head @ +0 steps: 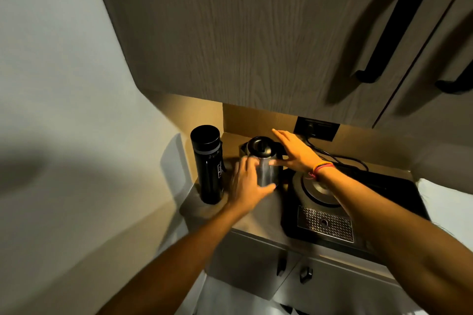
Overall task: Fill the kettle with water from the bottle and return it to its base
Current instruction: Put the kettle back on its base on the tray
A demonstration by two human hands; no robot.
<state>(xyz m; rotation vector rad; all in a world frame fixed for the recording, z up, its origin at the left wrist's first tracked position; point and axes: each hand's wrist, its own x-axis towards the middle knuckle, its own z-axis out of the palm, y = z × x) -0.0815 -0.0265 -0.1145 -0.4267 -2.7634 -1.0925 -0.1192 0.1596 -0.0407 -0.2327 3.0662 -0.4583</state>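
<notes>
- Your left hand (pixel 247 181) rests against the steel kettle (pixel 263 161), fingers spread across its near side.
- Your right hand (pixel 294 152) hovers flat beside the kettle's lid, fingers extended and close together; contact cannot be confirmed.
- The kettle stands on the counter (pixel 258 215), off its base (pixel 317 190).
- The black bottle (pixel 208 163) stands upright, left of the kettle.
</notes>
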